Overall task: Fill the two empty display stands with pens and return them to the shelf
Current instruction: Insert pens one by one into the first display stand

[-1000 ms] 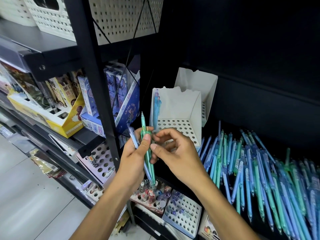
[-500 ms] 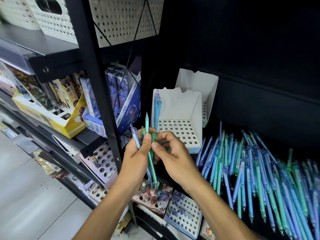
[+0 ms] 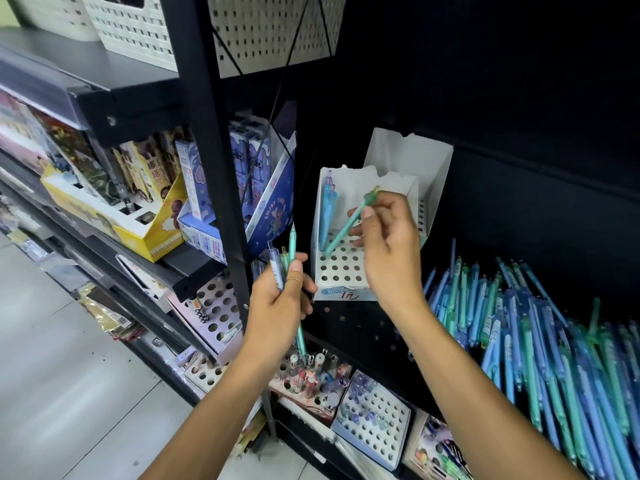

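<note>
Pens going into a white stand on a dark shelf.
The left hand [image 3: 280, 303] grips a small bunch of pens [image 3: 289, 268] upright; the right hand [image 3: 388, 244] pinches a green pen [image 3: 346, 226], its tip at a hole of the front stand [image 3: 341, 268]. A second stand [image 3: 433, 168] sits behind, with a loose pile of pens [image 3: 519, 327] farther right.

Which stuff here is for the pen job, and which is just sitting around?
For the job:
right hand pinching a green pen
left hand gripping a bunch of pens
front white stand
back white stand
loose pen pile

Just sitting around:
yellow box
blue cartoon box
white baskets
</note>
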Demonstrator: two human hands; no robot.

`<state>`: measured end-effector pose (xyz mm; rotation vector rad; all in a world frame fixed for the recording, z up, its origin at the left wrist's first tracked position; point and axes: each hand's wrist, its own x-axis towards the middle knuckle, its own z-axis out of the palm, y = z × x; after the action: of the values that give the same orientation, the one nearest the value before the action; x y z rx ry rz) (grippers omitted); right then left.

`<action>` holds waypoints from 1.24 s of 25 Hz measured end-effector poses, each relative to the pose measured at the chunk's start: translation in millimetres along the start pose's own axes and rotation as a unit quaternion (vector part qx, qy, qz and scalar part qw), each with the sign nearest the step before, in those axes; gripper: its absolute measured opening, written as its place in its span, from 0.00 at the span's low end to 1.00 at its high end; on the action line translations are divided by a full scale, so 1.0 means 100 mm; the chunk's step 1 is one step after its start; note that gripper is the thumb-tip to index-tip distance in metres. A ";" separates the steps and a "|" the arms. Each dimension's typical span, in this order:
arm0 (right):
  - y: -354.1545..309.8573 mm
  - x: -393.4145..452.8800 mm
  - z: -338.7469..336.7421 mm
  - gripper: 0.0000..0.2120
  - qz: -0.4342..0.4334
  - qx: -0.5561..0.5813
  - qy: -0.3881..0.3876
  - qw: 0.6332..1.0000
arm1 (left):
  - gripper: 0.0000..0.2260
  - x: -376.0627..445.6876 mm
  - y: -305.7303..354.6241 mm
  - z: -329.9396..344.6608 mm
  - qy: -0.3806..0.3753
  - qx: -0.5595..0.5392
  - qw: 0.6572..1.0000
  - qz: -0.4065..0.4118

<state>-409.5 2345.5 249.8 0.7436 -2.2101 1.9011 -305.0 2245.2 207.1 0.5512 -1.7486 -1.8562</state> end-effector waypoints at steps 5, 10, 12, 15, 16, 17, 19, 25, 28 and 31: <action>0.06 0.07 0.10 0.08 -0.078 -0.118 -0.066 0.988 | 0.11 0.02 -0.01 -0.01 -0.008 -0.008 1.000 -0.009; 0.01 0.09 0.10 0.07 -0.076 -0.170 -0.088 0.979 | 0.11 0.01 0.04 -0.04 -0.024 -0.031 0.999 0.002; -0.03 -0.02 0.05 0.06 -0.060 -0.130 -0.014 0.990 | 0.12 0.01 0.09 -0.03 -0.042 -0.075 0.996 -0.009; -0.11 -0.33 0.01 0.01 -0.023 -0.084 -0.055 0.995 | 0.12 0.02 0.17 0.01 -0.061 -0.180 0.981 -0.049; -0.13 -0.43 0.02 0.02 0.012 -0.053 -0.104 0.993 | 0.13 0.03 0.20 0.02 -0.063 -0.205 0.975 -0.059; -0.15 -0.51 0.02 0.02 0.055 -0.003 -0.137 0.989 | 0.13 0.03 0.23 0.03 -0.065 -0.225 0.970 -0.067; -0.12 -0.58 0.01 0.04 0.109 0.040 -0.158 0.980 | 0.13 0.01 0.27 0.05 -0.073 -0.253 0.962 -0.076; -0.03 -0.71 0.08 0.06 0.105 -0.050 -0.161 0.980 | 0.10 -0.06 0.28 0.06 -0.073 -0.300 0.945 -0.104; -0.03 -0.71 0.02 0.03 0.112 -0.046 -0.157 0.980 | 0.12 -0.10 0.28 0.08 -0.092 -0.284 0.950 -0.095; -0.14 -0.68 -0.12 0.02 0.120 -0.047 -0.127 0.984 | 0.13 -0.10 0.28 0.08 -0.086 -0.253 0.961 -0.069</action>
<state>-346.6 2374.9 236.6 0.7729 -2.6328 1.8784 -300.0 2257.2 234.8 0.3209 -1.2748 -2.3979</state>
